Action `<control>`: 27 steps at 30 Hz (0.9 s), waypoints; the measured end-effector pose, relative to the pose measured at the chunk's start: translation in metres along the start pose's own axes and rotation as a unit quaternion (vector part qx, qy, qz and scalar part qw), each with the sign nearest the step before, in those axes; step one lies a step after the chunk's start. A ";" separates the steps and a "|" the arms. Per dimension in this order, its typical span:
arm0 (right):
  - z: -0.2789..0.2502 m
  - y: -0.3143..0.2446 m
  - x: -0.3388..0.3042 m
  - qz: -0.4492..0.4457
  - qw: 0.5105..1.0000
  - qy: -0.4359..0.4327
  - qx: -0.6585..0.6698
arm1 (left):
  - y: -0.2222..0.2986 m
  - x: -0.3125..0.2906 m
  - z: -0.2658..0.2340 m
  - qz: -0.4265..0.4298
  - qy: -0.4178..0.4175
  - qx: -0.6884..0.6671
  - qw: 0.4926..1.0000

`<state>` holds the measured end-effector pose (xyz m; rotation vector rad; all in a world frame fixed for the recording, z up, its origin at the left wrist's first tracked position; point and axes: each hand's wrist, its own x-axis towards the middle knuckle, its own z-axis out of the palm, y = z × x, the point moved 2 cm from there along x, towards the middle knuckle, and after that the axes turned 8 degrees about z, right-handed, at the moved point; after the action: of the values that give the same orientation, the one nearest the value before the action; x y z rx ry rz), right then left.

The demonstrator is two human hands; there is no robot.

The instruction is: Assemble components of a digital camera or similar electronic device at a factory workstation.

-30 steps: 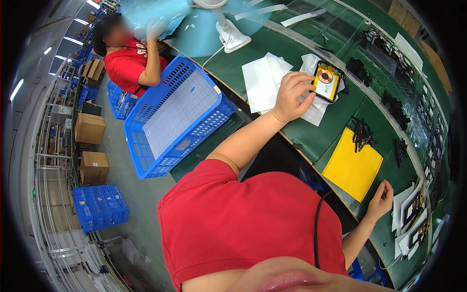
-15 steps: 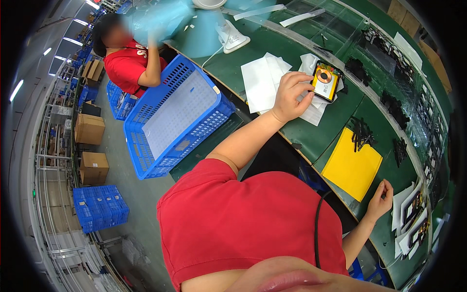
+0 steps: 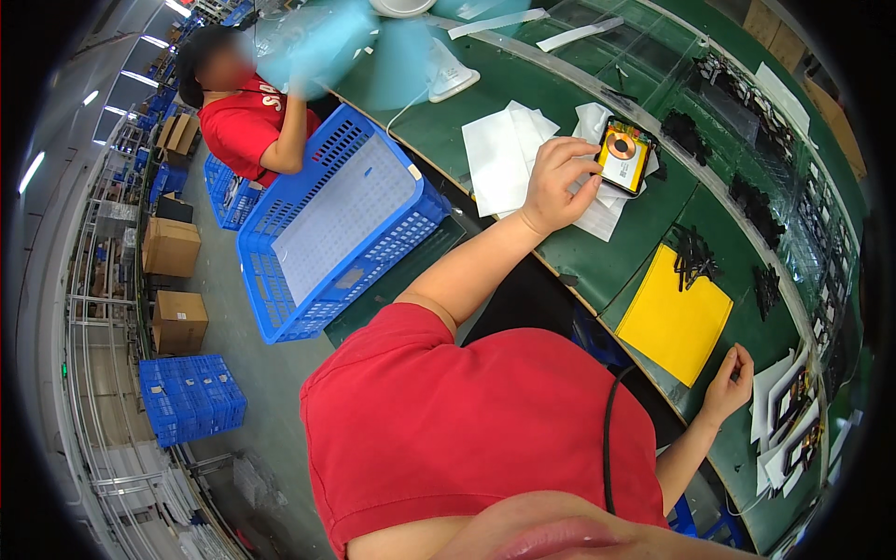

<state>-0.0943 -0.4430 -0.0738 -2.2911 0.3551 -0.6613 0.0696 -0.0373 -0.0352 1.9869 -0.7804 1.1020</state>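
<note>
At the upper right of the bench, my left hand [image 3: 562,187] reaches to the left edge of an uncased electronic device [image 3: 623,161]. Its fingers and thumb are bent together at that edge. The device has a black frame, a round copper coil and a white battery with yellow borders, and it rests over white paper sheets [image 3: 502,161]. My right hand [image 3: 728,387] is low at the right, between a yellow sheet [image 3: 674,317] and a stack of similar devices with white sheets [image 3: 789,425]. Its fingers curl inward; anything in them is too small to make out.
Black strips [image 3: 693,259] lie on the yellow sheet, and more black pieces [image 3: 686,137] sit along the clear divider. A blue basket [image 3: 350,252] stands left of the green bench [image 3: 579,271]. Beyond it, a co-worker in red [image 3: 245,131] handles something pale blue. A fan [image 3: 450,77] stands nearby.
Both of my hands and the device stay practically in place. The co-worker's raised hand and the pale blue blur around it have shifted slightly.
</note>
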 end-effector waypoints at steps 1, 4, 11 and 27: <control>0.000 0.000 0.000 0.000 1.000 0.000 0.000 | 0.000 0.000 0.000 0.000 0.000 0.000 1.000; 0.000 0.001 0.000 0.003 1.000 0.001 0.002 | 0.000 0.000 0.000 0.000 0.001 -0.001 1.000; 0.000 0.000 0.000 -0.001 1.000 0.003 0.003 | -0.001 0.000 -0.001 -0.001 0.002 0.002 1.000; 0.000 -0.002 0.000 0.003 1.000 0.002 -0.001 | 0.000 0.000 -0.001 -0.004 0.007 0.000 1.000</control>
<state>-0.0941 -0.4415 -0.0723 -2.2896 0.3637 -0.6634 0.0693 -0.0361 -0.0348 1.9788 -0.7644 1.1088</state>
